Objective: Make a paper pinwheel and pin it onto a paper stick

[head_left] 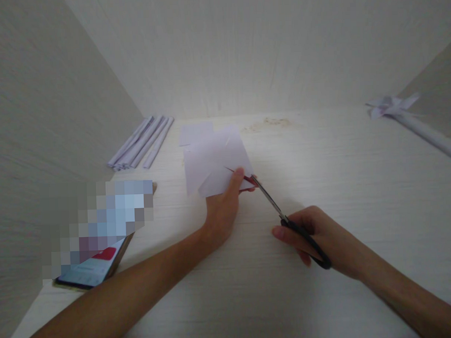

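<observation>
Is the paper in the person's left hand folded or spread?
Spread: the paper shows as one broad, roughly square face with diagonal slits, while the left hand pinches it near one corner.

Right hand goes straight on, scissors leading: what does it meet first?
With the scissors ahead, the right hand would likely meet the white paper first, at its edge near the left hand; exact depth is unclear.

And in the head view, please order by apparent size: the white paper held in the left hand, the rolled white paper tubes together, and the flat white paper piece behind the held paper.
1. White paper in the left hand
2. Rolled white paper tubes, as a group
3. Flat white paper piece, visible part
</observation>
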Tool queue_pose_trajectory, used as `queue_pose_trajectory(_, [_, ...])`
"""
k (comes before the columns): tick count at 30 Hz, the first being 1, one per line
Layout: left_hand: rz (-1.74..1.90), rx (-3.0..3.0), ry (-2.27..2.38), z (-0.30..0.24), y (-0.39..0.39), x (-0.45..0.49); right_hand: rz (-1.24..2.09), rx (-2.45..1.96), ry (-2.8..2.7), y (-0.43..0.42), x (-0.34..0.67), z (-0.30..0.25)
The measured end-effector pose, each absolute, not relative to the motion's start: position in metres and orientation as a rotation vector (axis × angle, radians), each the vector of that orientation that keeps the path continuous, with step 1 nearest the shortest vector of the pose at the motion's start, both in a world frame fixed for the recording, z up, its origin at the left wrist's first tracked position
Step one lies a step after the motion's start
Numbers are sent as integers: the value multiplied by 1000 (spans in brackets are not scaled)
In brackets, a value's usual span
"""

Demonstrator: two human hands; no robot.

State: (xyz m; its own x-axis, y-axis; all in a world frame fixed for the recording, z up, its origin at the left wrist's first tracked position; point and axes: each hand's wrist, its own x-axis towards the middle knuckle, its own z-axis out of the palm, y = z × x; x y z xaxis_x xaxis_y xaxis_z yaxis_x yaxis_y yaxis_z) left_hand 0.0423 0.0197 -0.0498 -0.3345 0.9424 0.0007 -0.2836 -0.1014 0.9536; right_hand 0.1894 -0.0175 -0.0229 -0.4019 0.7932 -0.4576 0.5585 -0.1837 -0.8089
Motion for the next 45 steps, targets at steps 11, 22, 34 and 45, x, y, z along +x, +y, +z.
queue_pose_trajectory(11, [1595,833,1169,-47,19,42,1599,-1573,-1866,-18,191,-25])
queue_pose_trajectory(22, [1608,802,1126,-45,19,43,1593,-1606,-1873,-20,190,-23])
queue_pose_trajectory(34, [1607,843,1101,-46,20,41,1621,-1621,-1870,-18,191,-22])
queue_pose_trajectory(45, [1447,954,1072,-45,21,37,1536,-1445,-1657,-16,193,-27])
